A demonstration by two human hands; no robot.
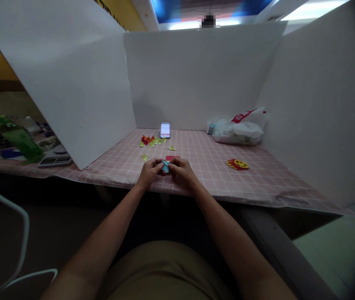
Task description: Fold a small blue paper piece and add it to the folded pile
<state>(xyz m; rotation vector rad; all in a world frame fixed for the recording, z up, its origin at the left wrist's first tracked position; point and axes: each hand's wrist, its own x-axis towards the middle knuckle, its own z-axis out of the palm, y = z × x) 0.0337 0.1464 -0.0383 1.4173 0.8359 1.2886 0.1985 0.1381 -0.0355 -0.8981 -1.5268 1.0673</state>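
Between my two hands is a small piece of light-blue folded paper [165, 167], held just above the table's front edge. My left hand [151, 170] pinches its left side, and my right hand [180, 169] pinches its right side. Fingers cover part of the paper, so its full shape is hidden. Right behind the hands lies a stack of red paper [171, 158]. A yellow-green folded paper piece [145, 157] rests to the left of it, and another yellow-green piece [172, 148] sits farther back.
Red and orange folded papers [147, 139] cluster near a lit phone [165, 130] standing at the back. Yellow and red cut-out shapes [238, 164] lie at right, a white plastic bag [238, 131] behind them. White panels [202, 79] enclose the checked tablecloth [202, 166]. A scale [55, 161] stands outside, left.
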